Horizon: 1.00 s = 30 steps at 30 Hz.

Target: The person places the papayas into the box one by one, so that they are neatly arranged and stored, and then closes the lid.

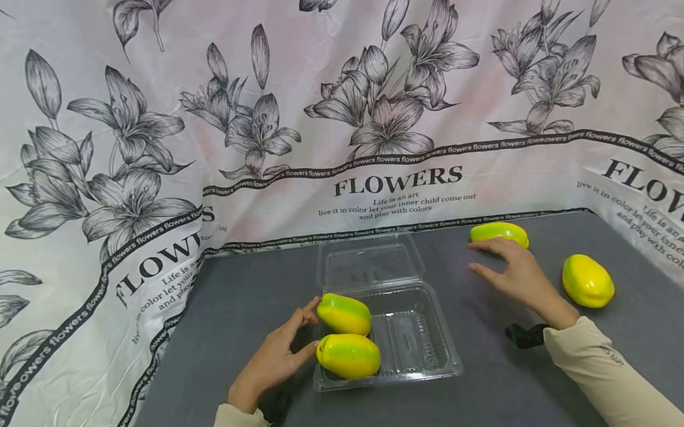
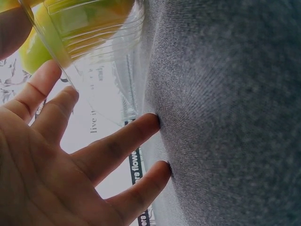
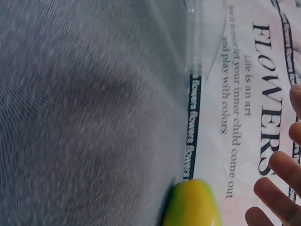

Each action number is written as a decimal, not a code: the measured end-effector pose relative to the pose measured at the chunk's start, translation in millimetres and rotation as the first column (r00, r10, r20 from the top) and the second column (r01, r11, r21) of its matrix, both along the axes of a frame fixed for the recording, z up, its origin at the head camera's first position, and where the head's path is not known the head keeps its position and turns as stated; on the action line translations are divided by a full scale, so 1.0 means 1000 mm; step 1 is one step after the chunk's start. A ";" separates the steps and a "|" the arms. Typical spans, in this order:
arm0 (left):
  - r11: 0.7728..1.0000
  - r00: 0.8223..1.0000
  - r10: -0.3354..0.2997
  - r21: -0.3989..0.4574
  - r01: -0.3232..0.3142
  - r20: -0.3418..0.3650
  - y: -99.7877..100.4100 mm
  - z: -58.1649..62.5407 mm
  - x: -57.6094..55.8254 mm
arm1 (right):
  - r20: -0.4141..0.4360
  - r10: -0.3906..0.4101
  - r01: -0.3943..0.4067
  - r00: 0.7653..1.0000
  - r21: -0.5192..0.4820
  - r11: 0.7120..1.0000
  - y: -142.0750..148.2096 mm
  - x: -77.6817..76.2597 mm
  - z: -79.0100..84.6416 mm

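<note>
A clear plastic clamshell box (image 1: 456,365) stands with its lid (image 1: 371,264) folded back. Two yellow-green mangoes, a rear one (image 1: 343,314) and a front one (image 1: 349,357), lie side by side in its left part. My left hand (image 1: 276,358) is at the box's left side; in the left wrist view its fingers spread, with fingertips (image 2: 52,70) at the clear rim. On the right, my right hand (image 1: 522,279) hovers with fingers extended, holding nothing. Just beyond it lies a third mango (image 1: 499,233), partly hidden by the hand; another mango (image 1: 588,281) rests right of the hand.
Everything stands on a grey cloth-covered table (image 1: 476,394). A white curtain (image 1: 295,210) printed with flowers and lettering hangs along the back and both sides. A black strap (image 1: 526,336) shows at the right wrist.
</note>
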State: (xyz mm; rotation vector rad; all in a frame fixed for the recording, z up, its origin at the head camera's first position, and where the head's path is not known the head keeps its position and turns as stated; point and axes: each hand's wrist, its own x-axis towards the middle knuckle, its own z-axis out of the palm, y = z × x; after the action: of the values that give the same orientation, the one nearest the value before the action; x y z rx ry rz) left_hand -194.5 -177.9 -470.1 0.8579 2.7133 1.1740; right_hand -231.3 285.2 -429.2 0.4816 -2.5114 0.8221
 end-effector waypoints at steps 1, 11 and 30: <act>1.000 1.000 0.000 -0.003 0.000 0.000 0.000 0.000 0.000 | 0.001 -0.002 0.002 1.000 -0.001 1.000 0.002 -0.001 -0.001; 1.000 1.000 0.018 -0.012 -0.018 0.015 0.000 0.000 0.004 | -0.019 -0.012 0.012 1.000 0.001 1.000 0.021 -0.011 -0.007; 1.000 0.999 0.017 0.000 -0.017 0.033 -0.001 -0.001 0.004 | 0.010 -0.096 0.095 0.995 0.070 0.993 0.044 -0.035 0.000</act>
State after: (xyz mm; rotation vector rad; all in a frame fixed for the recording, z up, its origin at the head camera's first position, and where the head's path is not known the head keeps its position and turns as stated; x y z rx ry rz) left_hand -190.5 -178.6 -470.8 0.8094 2.7000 1.1811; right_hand -266.3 329.0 -429.3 0.3762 -2.5605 0.7063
